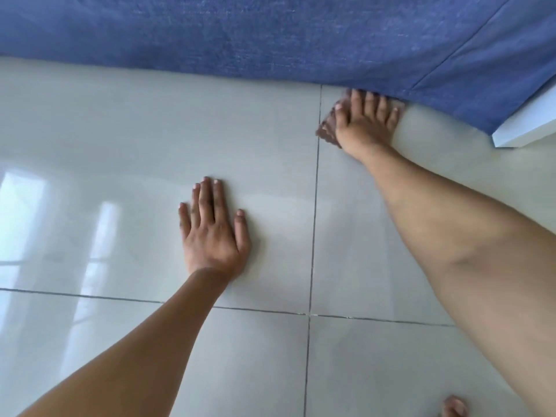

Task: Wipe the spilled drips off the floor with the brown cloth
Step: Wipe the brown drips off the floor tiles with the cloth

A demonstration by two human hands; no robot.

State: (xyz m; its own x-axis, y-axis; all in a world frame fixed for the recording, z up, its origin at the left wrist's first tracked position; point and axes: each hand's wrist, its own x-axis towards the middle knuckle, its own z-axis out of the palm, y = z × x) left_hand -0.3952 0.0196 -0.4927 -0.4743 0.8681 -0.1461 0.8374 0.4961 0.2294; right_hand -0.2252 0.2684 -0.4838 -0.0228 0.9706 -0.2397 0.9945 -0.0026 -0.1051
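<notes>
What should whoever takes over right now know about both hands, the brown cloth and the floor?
Right hand: flat on the brown cloth, pressing it to the floor at the hem of the blue fabric.
Left hand: palm down on bare tile, empty, bracing.
Done: cannot tell; no drips show on the glossy tiles.
Left: likely finish along the fabric edge, then check the tile seams.

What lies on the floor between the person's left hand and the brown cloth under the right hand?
In the head view, only bare glossy tile floor with one dark grout line lies between the left hand and the brown cloth pressed under the right hand.
</notes>
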